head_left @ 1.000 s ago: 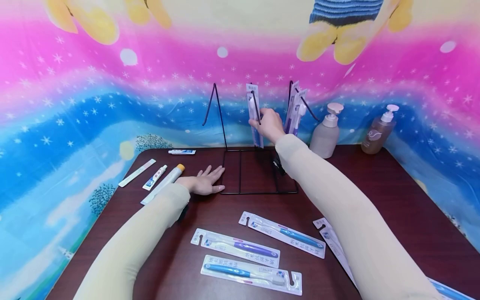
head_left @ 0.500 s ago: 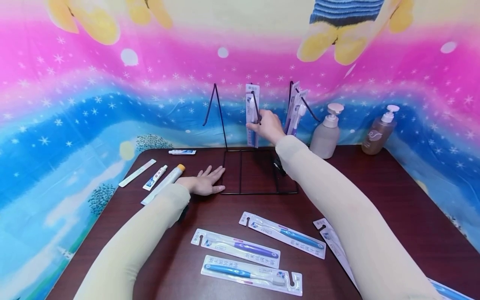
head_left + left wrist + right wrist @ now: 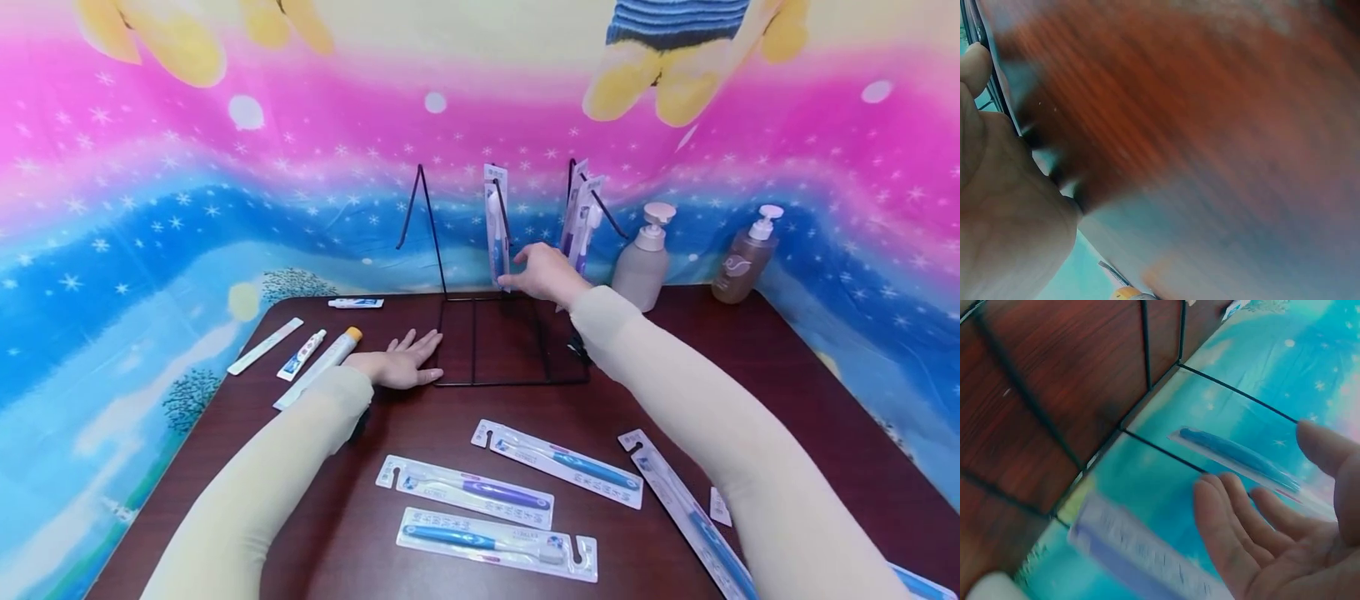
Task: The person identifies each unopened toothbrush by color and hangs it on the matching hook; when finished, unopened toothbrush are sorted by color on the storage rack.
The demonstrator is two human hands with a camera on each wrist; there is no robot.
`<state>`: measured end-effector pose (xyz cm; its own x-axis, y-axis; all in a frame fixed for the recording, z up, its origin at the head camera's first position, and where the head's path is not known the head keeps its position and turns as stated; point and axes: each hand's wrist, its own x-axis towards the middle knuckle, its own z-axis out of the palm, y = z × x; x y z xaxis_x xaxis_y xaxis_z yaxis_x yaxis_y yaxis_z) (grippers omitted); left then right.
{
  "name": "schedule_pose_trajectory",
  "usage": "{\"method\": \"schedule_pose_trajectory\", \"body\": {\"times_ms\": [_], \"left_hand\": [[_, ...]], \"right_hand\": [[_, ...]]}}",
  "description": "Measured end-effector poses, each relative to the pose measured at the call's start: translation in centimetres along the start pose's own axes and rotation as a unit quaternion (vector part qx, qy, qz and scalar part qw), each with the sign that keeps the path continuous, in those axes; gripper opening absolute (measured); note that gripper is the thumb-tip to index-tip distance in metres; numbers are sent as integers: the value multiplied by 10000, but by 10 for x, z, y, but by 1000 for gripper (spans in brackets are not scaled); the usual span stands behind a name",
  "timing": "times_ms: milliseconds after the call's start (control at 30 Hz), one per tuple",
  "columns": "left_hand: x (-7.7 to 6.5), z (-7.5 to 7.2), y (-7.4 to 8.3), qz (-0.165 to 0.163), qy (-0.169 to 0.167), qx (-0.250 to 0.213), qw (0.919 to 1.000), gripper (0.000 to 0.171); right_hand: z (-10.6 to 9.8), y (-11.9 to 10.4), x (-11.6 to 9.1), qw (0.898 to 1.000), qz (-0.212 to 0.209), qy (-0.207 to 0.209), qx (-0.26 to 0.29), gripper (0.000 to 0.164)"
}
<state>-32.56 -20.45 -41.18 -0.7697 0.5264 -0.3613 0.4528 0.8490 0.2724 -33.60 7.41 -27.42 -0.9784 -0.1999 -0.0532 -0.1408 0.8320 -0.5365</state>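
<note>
Right hand [image 3: 551, 273]: thumb and fingers were apart; blue toothbrush pack [image 3: 497, 229] hung from wire rack [image 3: 474, 342] just beyond its fingertips. Left hand [image 3: 402, 362] lay on table [image 3: 337, 517], fingers spread, beside rack base.

This looks like a makeshift studio corner: printed cloth [image 3: 360, 108] hangs around a dark table [image 3: 330, 517].

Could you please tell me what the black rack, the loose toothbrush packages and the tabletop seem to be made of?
Black rack: probably metal wire, perhaps painted or coated, judging by its slim, evenly dark bent rods.
Toothbrush packages: likely glossy clear plastic on a printed white backing, given the see-through fronts; card or plastic backing is unclear.
Tabletop: reddish-brown, grain-patterned with a soft sheen; wood or wood-look laminate.
</note>
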Motion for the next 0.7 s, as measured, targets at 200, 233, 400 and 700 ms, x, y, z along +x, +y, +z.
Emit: {"method": "schedule_pose_trajectory", "body": {"times_ms": [200, 233, 400, 700], "left_hand": [[1, -3, -1, 54, 46, 2, 10000, 78], [0, -4, -1, 55, 47, 3, 10000, 77], [-2, -5, -1, 113, 68, -100, 9999, 77], [1, 1, 0, 160, 74, -58, 9998, 78]], "right_hand": [[-19, 29, -48, 9911, -623, -467, -1076, 48], [-22, 36, -57, 9876, -762, -489, -1279, 44], [-34, 82, -98, 9763, -872, -461, -1926, 34], [-30, 178, -141, 9827, 434, -586, -1704, 47]]}}
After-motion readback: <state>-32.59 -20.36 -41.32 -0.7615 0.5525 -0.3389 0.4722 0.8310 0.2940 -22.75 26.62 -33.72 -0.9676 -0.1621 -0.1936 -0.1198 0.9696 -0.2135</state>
